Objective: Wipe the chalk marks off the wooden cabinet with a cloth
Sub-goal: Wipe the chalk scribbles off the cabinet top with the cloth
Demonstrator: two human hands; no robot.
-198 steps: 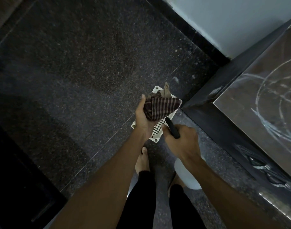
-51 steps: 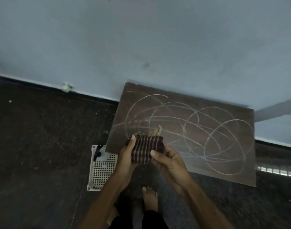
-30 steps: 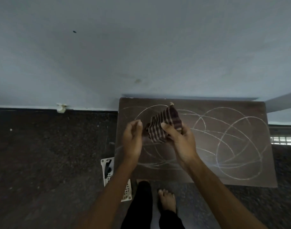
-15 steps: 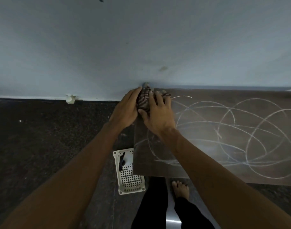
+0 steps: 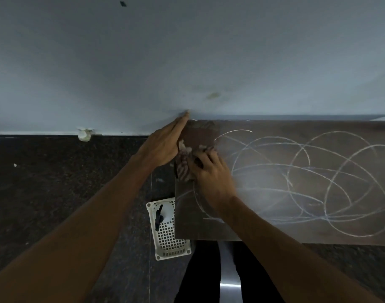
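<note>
My right hand [image 5: 211, 171] presses the striped cloth [image 5: 182, 166] on the top of the wooden cabinet [image 5: 200, 228], near its left edge, with fingers bent over it. My left hand [image 5: 163, 147] lies just beside, fingers straight, at the back corner. The chalk marks [image 5: 307, 182] loop to the right.

Dark speckled floor [image 5: 56, 193], bearing a white basket [image 5: 173, 254] just beside the wooden cabinet [image 5: 209, 232]. On the cabinet's top, looping chalk marks [image 5: 305, 147] and a striped cloth [image 5: 183, 167] near the left edge.
</note>
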